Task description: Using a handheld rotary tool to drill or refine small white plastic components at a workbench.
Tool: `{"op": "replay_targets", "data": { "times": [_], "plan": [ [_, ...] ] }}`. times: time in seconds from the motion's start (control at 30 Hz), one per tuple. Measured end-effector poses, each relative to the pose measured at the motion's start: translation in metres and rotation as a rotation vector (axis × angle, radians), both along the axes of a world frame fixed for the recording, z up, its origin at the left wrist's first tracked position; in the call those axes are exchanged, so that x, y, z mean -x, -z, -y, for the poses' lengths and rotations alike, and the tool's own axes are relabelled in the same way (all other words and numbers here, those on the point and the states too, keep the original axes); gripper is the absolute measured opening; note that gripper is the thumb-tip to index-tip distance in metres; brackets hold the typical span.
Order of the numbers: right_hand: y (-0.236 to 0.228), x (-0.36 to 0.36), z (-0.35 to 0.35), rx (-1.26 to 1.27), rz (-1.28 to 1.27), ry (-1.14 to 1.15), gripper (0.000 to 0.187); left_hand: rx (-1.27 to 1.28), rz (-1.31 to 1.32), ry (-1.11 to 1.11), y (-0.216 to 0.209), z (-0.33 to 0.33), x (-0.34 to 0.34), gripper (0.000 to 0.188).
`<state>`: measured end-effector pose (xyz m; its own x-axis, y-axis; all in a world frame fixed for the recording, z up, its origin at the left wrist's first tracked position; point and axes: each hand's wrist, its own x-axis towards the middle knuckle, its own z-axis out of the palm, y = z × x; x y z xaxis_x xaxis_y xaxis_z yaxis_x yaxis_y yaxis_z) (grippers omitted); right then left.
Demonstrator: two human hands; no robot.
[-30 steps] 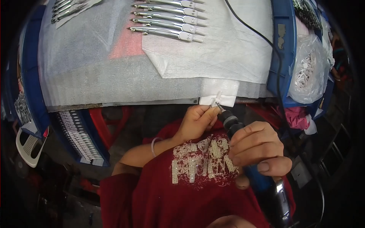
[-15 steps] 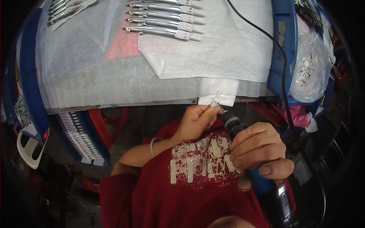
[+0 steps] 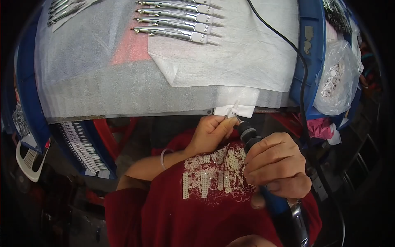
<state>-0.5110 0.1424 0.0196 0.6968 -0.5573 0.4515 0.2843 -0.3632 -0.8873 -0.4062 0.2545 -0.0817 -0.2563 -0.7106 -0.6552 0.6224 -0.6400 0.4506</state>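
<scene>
At the table's front edge my left hand (image 3: 214,131) pinches a drawing compass (image 3: 233,112). Only its pale head and short handle show; the legs are hidden by my fingers. The head lies over a folded white cloth pad (image 3: 247,110). My right hand (image 3: 279,164) wraps round an electric screwdriver (image 3: 249,133) with a black nose and blue body, held tilted in front of my red shirt. Its tip meets the compass head beside my left thumb; whether it sits in a screw is too small to tell.
Several finished-looking silver compasses (image 3: 177,33) lie in a row on white foam sheet (image 3: 247,61); more lie at far left. Blue crates (image 3: 308,53) flank the table, one with a bag of small white parts (image 3: 333,82). A black cable (image 3: 284,35) crosses the right side.
My right hand and the screwdriver have shifted slightly left, toward my left hand. The left hand keeps its pinch on the compass. The whole view has moved a little.
</scene>
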Motion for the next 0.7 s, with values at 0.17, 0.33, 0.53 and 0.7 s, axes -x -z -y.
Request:
{"op": "replay_targets", "data": {
  "times": [0.17,0.33,0.53,0.7],
  "plan": [
    [0.005,0.000,-0.002,0.024,0.046,0.003,0.037,0.033,0.032,0.010,0.002,-0.001,0.001,0.025],
    [-0.001,0.004,-0.003,0.053,0.016,0.007,0.040,0.022,0.019,-0.006,-0.004,0.004,0.000,0.024],
    [0.002,0.002,-0.009,0.017,0.105,0.061,0.041,0.020,-0.064,-0.010,0.001,0.002,-0.001,0.023],
    [0.003,0.003,-0.001,0.055,0.061,-0.013,0.045,0.007,-0.060,-0.020,0.000,0.002,-0.001,0.026]
  ]
}}
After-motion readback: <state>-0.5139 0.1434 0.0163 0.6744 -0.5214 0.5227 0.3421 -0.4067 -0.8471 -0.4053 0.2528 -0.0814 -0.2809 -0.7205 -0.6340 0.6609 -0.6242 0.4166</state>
